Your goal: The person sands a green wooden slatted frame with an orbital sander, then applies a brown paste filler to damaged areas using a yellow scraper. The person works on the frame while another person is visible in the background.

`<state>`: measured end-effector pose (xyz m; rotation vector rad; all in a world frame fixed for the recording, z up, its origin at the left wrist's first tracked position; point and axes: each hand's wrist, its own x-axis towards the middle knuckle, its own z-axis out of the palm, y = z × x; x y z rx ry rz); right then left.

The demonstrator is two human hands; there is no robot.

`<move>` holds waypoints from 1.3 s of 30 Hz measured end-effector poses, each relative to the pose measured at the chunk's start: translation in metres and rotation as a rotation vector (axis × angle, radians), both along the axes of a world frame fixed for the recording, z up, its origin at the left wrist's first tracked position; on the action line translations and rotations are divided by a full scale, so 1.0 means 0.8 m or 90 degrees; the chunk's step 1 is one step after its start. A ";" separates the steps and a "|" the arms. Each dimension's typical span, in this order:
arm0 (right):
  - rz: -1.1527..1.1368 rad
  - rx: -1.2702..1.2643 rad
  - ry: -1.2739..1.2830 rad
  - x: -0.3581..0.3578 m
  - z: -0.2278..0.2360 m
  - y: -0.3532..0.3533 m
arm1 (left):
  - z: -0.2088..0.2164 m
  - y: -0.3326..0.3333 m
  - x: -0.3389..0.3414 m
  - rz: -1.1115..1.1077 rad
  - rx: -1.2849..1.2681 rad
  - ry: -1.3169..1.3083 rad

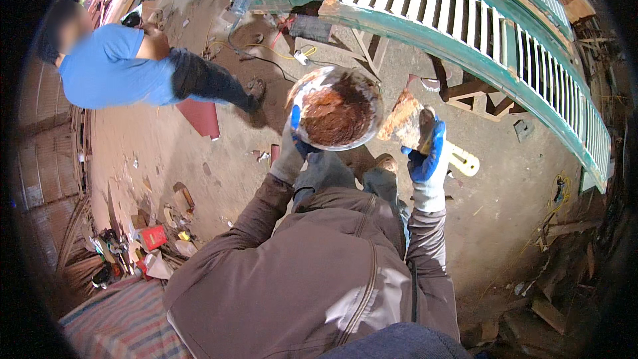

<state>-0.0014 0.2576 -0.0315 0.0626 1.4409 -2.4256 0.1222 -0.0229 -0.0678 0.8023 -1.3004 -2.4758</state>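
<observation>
My left hand (292, 149), in a white and blue work glove, grips the near left rim of a round white bowl (376, 126). Brown paste (335, 114) fills much of the bowl and is smeared up its inner wall. Just to the right, my right hand (426, 158), gloved the same way, is closed round a wide flat brush (402, 119). Tan and brown smears cover the brush's broad end, which points left toward the bowl without reaching into it. Its pale handle (465, 160), with a hole at the tip, sticks out to the right of my hand.
Long green frames with white slats (425, 6) stretch across the far right on wooden supports. At the left, a person in a blue shirt (119, 70) bends forward. Cables (266, 60) cross the floor beyond the bowl. Mixed clutter (153, 237) lies at lower left, wood scraps (548, 314) at lower right.
</observation>
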 end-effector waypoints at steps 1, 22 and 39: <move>-0.006 -0.048 -0.087 0.005 0.012 -0.009 | 0.014 -0.010 -0.005 0.023 0.155 -0.004; -0.136 0.887 0.876 -0.084 -0.093 -0.263 | 0.023 -0.340 -0.494 -0.248 0.247 0.145; -0.148 1.010 0.981 -0.145 -0.165 -0.306 | -0.054 -0.358 -0.522 -0.250 0.202 0.148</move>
